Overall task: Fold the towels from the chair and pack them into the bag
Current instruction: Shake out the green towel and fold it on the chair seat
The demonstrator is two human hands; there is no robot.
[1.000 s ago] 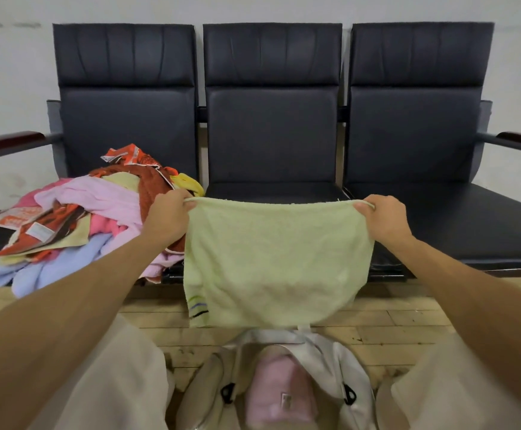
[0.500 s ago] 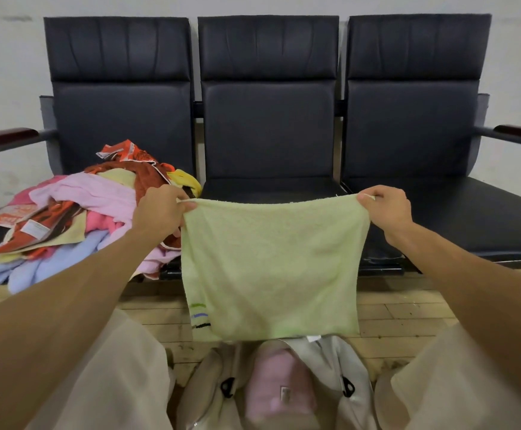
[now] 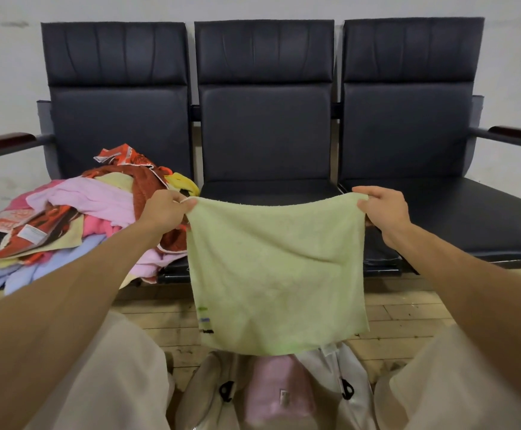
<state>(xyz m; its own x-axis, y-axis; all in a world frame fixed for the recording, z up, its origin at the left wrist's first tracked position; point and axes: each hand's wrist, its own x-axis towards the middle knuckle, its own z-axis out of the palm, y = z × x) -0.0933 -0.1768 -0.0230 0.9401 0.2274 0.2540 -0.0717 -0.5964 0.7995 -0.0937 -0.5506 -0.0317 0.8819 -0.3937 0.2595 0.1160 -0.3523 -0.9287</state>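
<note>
A light green towel (image 3: 276,274) hangs spread out in front of me, held by its two top corners. My left hand (image 3: 166,209) pinches the top left corner and my right hand (image 3: 383,207) pinches the top right one. Its lower edge dangles just above an open white bag (image 3: 330,386) on the floor between my knees, with a folded pink towel (image 3: 276,389) inside. A heap of unfolded towels (image 3: 76,218), pink, red, yellow and light blue, lies on the left seat of the black chair row (image 3: 262,125).
The middle and right seats of the chair row hold nothing. Wooden armrests (image 3: 3,142) stick out at both ends. Pale wooden floor (image 3: 408,311) runs under the seats, and a white wall stands behind them. My knees in beige trousers flank the bag.
The towel's top edge has slackened and sags a little, and the towel hangs slightly lower over the bag. Both hands keep their corners.
</note>
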